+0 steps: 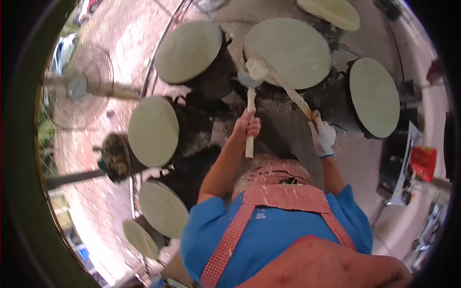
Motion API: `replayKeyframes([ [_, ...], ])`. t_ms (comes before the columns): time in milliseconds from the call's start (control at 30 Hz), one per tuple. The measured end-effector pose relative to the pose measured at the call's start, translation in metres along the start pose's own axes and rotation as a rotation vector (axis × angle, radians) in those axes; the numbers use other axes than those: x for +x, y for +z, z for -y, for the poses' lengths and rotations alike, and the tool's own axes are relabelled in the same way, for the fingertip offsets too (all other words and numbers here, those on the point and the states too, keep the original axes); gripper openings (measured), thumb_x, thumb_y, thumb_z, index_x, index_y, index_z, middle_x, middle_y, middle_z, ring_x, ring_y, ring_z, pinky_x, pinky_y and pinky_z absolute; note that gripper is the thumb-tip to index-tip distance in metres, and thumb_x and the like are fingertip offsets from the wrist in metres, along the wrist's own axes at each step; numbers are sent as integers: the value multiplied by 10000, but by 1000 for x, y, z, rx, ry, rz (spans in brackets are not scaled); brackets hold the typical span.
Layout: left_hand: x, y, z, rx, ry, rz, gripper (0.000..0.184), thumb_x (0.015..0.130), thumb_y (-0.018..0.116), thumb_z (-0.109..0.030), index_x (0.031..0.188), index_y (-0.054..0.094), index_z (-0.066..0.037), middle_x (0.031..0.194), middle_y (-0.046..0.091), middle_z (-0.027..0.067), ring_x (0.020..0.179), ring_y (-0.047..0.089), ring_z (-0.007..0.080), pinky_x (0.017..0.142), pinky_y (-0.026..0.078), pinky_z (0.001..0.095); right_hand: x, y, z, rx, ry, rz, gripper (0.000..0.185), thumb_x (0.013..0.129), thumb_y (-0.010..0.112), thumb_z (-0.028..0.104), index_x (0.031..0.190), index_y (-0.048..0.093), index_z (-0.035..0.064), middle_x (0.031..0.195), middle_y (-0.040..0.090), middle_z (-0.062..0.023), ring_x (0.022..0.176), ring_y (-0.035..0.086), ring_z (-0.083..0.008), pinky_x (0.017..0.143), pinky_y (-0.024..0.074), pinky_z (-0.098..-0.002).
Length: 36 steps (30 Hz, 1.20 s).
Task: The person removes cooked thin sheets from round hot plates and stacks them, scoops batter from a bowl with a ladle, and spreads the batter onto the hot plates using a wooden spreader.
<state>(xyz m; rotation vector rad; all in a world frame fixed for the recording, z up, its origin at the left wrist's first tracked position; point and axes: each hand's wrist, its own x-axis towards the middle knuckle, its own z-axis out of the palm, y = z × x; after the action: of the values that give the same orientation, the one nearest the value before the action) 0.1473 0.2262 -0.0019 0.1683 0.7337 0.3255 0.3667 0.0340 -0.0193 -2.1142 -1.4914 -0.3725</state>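
Note:
My bare left hand (247, 126) is wrapped round the pale handle of a ladle (243, 77), whose bowl is in front of the near edge of a large round griddle coated with pale batter (293, 53). In a white glove, my right hand (322, 136) grips a long wooden spatula (293, 93). The spatula slants up and left across the griddle's near edge, and its far end meets the ladle bowl. White, wet-looking batter (258, 69) clings there, partly hiding the bowl.
More batter-coated round griddles stand around me: back left (188, 52), left (153, 131), lower left (163, 209) and right (374, 97). A pale round sheet (331, 12) shows at the far back. A pedestal fan (77, 87) stands left. A red packet (423, 163) is at right.

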Motion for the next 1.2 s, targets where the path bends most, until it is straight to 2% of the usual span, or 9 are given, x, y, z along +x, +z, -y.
replayKeyframes([
  [100,-16,-1,-13,-460,-247,272,131,879,499,-215,843,391,-151,519,272,-40,370,294,33,272,237,179,18,8,18,93,45,16,501,743,670,210,1200,503,92,675,566,-76,569,543,-251,511,425,-354],
  [233,-36,-40,-9,-840,-356,310,190,894,470,-279,1034,470,-149,543,299,-37,364,268,34,292,261,185,38,33,47,291,82,248,406,783,629,218,1139,544,44,850,627,-136,722,600,-286,648,468,-346],
  [400,-103,-32,38,-479,369,-50,174,846,542,-207,929,391,-232,582,312,-18,365,245,15,274,219,143,99,93,64,576,192,653,403,826,578,279,1073,558,-38,977,624,-163,877,593,-244,776,445,-313],
  [533,-129,-83,124,-807,557,-115,217,845,555,-184,959,376,-229,559,298,-23,372,244,17,286,211,149,138,123,142,629,-328,969,394,818,566,315,1045,582,-7,927,628,-168,839,601,-259,746,444,-327],
  [733,-174,-70,264,-1124,854,-407,200,851,546,-160,929,363,-181,530,327,-29,373,277,37,298,234,160,102,126,268,668,-728,1098,369,804,574,319,1037,593,34,943,623,-167,861,606,-283,745,448,-332],
  [933,-190,-74,375,-1671,1013,-251,145,853,539,-160,869,395,-146,528,364,-1,357,291,46,283,248,159,-6,92,348,516,-1114,1159,377,744,628,333,987,575,50,891,620,-165,813,600,-317,702,462,-372],
  [1100,-218,-41,412,-1640,1124,-213,202,891,456,-221,732,421,-101,532,386,2,367,317,54,300,283,161,-104,118,422,679,-1533,770,315,691,644,369,884,581,127,762,584,-117,639,599,-306,571,482,-407],
  [1167,-228,-29,422,-1397,1291,-212,173,886,498,-230,892,409,-81,591,388,-34,529,412,52,505,375,123,-129,107,458,722,-1602,699,330,680,653,361,914,581,139,835,559,-109,633,599,-294,563,489,-400],
  [1200,-235,-14,410,-1311,1170,-616,175,884,499,-240,887,422,-84,584,373,-43,544,417,46,528,373,114,-139,101,476,717,-1643,677,341,679,656,358,933,578,144,884,548,-107,635,600,-291,560,490,-399],
])
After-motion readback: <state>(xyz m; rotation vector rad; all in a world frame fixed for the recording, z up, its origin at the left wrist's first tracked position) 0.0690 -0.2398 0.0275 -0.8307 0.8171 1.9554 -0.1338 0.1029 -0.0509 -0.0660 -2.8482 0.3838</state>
